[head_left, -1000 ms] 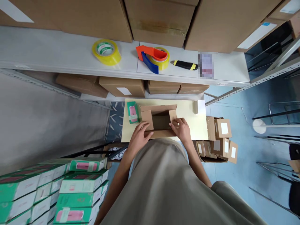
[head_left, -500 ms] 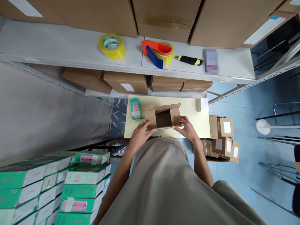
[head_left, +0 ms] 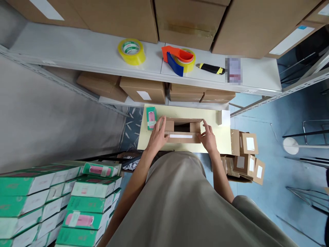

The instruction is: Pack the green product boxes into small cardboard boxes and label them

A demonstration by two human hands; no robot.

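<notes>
A small brown cardboard box (head_left: 183, 140) lies on the pale yellow tabletop (head_left: 218, 142) in front of me. Its short end flaps are folded in, and a dark gap shows between them. The near long flap carries a white label strip (head_left: 181, 136). My left hand (head_left: 157, 137) grips the box's left end, fingers stretched along the side and thumb by the near flap. At the opposite end, my right hand (head_left: 208, 138) holds the corner, with its thumb against the near flap. A green and pink product box (head_left: 151, 118) stands just beyond my left fingers.
Yellow tape (head_left: 132, 52), a tape dispenser (head_left: 178, 59) and a utility knife (head_left: 211, 68) lie on the shelf (head_left: 87, 48) above. A white box (head_left: 225, 117) sits at the table's right. Cardboard boxes (head_left: 248, 163) are heaped at right; green cartons (head_left: 84, 202) are stacked at left.
The box's near flap now faces up, showing its white label, and the dark opening looks narrower. Both hands have shifted up to the box's ends.
</notes>
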